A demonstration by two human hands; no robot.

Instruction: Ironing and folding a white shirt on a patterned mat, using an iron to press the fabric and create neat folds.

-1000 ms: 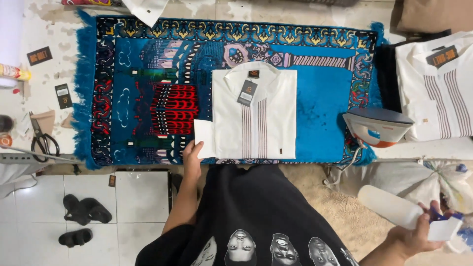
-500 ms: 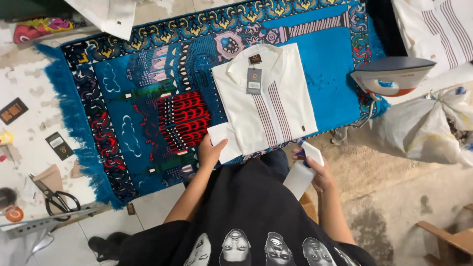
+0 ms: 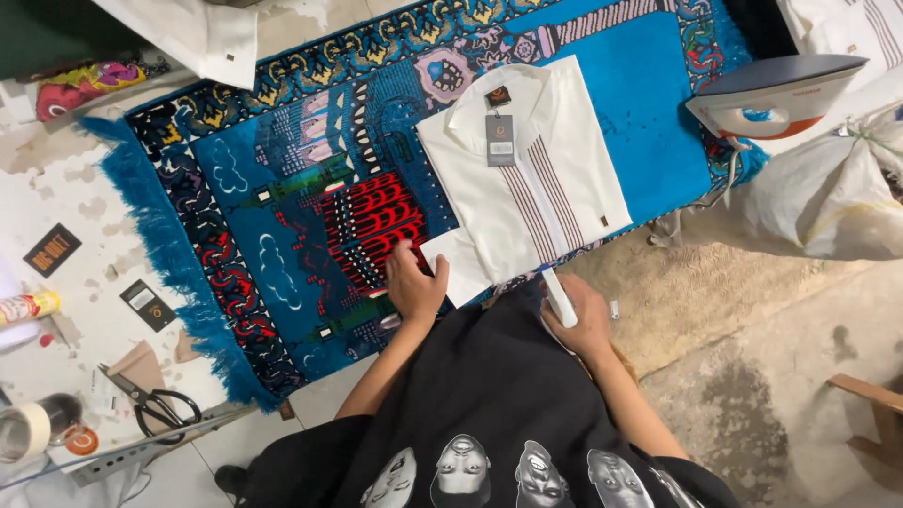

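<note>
Item one, my left hand (image 3: 414, 287): flat, palm down, fingers spread loosely, closed on nothing; it presses on the near-left corner of the shirt (image 3: 527, 179), where a folded sleeve flap meets the rug (image 3: 282, 188). Item two, my right hand (image 3: 585, 315): curled fully round a white bottle (image 3: 559, 296), which shows only as a slim white shaft rising from the fist towards the shirt; I cannot tell what kind of top it has. Item three, the shirt: cream, folded, pinstriped down the placket, hang tag (image 3: 499, 139) at the collar. It lies on the rug directly ahead of both hands, long axis running from the near hem up and slightly left to the collar, tilted against the rug's edges. The left hand is on it; the right hand sits just off its near edge, apart from the cloth, with the bottle tip close to the hem. Item four, an iron (image 3: 776, 94): stood well off to the right at the rug's far corner, beyond either hand's present reach, beside a pale sack (image 3: 828, 198). Item five, left-side floor clutter: scissors (image 3: 155, 406), tape roll (image 3: 23, 433), small black cards. A second pale garment (image 3: 188, 33) lies past the rug's top-left corner.
</note>
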